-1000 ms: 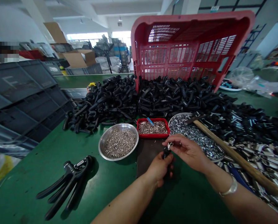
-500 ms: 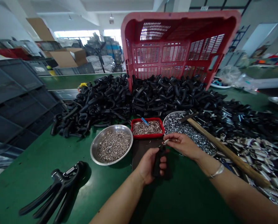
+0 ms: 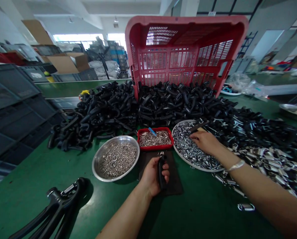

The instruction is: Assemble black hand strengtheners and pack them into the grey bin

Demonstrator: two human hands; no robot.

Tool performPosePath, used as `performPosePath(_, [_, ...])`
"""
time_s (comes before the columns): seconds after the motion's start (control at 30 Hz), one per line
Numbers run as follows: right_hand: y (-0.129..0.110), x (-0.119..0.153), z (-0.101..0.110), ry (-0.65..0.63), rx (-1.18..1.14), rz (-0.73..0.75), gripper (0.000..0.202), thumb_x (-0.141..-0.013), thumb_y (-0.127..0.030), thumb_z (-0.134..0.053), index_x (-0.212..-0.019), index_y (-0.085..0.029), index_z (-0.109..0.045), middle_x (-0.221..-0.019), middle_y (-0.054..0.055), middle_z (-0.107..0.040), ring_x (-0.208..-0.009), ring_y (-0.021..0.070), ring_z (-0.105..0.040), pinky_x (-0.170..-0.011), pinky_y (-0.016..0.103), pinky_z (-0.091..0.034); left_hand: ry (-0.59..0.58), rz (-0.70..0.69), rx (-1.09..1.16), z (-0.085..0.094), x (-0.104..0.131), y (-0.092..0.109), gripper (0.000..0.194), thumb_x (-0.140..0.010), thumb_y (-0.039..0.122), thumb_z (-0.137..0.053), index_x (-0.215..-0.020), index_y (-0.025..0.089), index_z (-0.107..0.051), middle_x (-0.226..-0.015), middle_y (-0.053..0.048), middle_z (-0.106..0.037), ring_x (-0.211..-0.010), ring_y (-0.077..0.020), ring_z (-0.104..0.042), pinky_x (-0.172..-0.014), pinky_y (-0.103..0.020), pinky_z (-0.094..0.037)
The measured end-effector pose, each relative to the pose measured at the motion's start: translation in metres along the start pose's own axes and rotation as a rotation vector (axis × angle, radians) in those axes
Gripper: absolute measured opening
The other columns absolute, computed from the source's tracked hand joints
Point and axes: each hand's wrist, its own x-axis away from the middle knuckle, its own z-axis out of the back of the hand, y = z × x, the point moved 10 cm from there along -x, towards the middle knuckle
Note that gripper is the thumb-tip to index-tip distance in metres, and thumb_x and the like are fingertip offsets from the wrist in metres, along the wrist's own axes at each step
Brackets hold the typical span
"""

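My left hand [image 3: 152,176] is wrapped round a black handle [image 3: 161,174], held upright above a dark mat [image 3: 174,186]. A small shiny metal piece [image 3: 161,153] shows at the handle's top end. My right hand [image 3: 205,142] is over a round metal plate [image 3: 185,161] heaped with small silvery metal parts [image 3: 185,142]. Its fingers are bent together and point down at the parts, close to the head of a hammer [image 3: 198,126]; what they pinch is hidden. My right forearm covers most of the hammer's wooden handle.
Left of the mat stands a metal bowl [image 3: 95,166] of small metal pins; behind it, a red tray [image 3: 154,148] holds nails and a blue object. Black handles [image 3: 108,106] pile up before a tipped red crate [image 3: 188,20]. Springs [image 3: 270,166] lie right; assembled hand grips [image 3: 56,205], left.
My right hand has left the top of the black handle and moved right and up to the plate of metal parts. The coil spring no longer shows in its fingers.
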Motion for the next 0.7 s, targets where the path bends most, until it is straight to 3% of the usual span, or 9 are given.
performPosePath(0.1, [-0.01,0.007,0.014,0.055,-0.232,-0.075,0.018,-0.074,-0.025,-0.055,-0.085,-0.02,-0.068,-0.087,0.004,-0.068,-0.081,0.0201,-0.062,-0.076,0.033,-0.046,0.007,0.008,-0.007,0.0,-0.002,-0.002,0.018,-0.074,0.034,-0.046,-0.076,0.016,-0.046,-0.059,0.005,-0.036,-0.042,-0.004,-0.034,-0.038,-0.014,-0.03])
performPosePath(0.23, [-0.084,0.025,0.013,-0.047,-0.674,0.121,0.014,-0.072,-0.028,-0.059,-0.083,-0.021,-0.065,-0.083,0.001,-0.067,-0.077,0.015,-0.062,-0.074,0.029,-0.048,-0.032,0.014,-0.016,-0.004,-0.004,-0.006,0.017,-0.076,0.031,-0.048,-0.081,0.015,-0.048,-0.06,0.004,-0.039,-0.041,-0.0031,-0.034,-0.035,-0.012,-0.026])
performPosePath(0.3, [-0.114,0.032,0.012,-0.062,-0.739,0.188,0.017,-0.072,-0.025,-0.059,-0.088,-0.02,-0.063,-0.085,0.001,-0.066,-0.076,0.0136,-0.062,-0.071,0.027,-0.049,-0.029,-0.012,-0.008,-0.003,-0.004,-0.005,0.017,-0.078,0.031,-0.047,-0.083,0.015,-0.049,-0.062,0.004,-0.042,-0.041,-0.0026,-0.035,-0.034,-0.012,-0.025])
performPosePath(0.37, [-0.13,0.035,0.014,-0.028,-0.706,0.227,0.021,-0.072,-0.021,-0.059,-0.093,-0.02,-0.062,-0.089,0.002,-0.065,-0.079,0.0136,-0.061,-0.073,0.028,-0.049,-0.021,-0.037,0.009,-0.001,-0.003,-0.004,0.018,-0.08,0.031,-0.047,-0.085,0.014,-0.05,-0.065,0.003,-0.045,-0.041,-0.0021,-0.036,-0.033,-0.011,-0.026])
performPosePath(0.6, [-0.131,0.043,0.02,0.052,-0.583,0.287,0.021,-0.071,-0.019,-0.062,-0.092,-0.021,-0.065,-0.091,0.002,-0.067,-0.085,0.0144,-0.06,-0.078,0.028,-0.046,0.029,-0.07,0.028,0.002,-0.002,-0.005,0.023,-0.082,0.033,-0.048,-0.087,0.011,-0.051,-0.07,0.0,-0.05,-0.04,-0.0004,-0.036,-0.031,-0.01,-0.025])
performPosePath(0.7, [-0.128,0.048,0.02,0.158,-0.583,0.256,0.015,-0.071,-0.02,-0.063,-0.086,-0.019,-0.066,-0.085,0.003,-0.068,-0.081,0.0139,-0.061,-0.075,0.027,-0.047,0.12,-0.215,-0.089,0.007,0.001,0.005,0.022,-0.079,0.033,-0.055,-0.086,0.014,-0.049,-0.068,0.002,-0.048,-0.04,-0.0002,-0.037,-0.032,-0.01,-0.026])
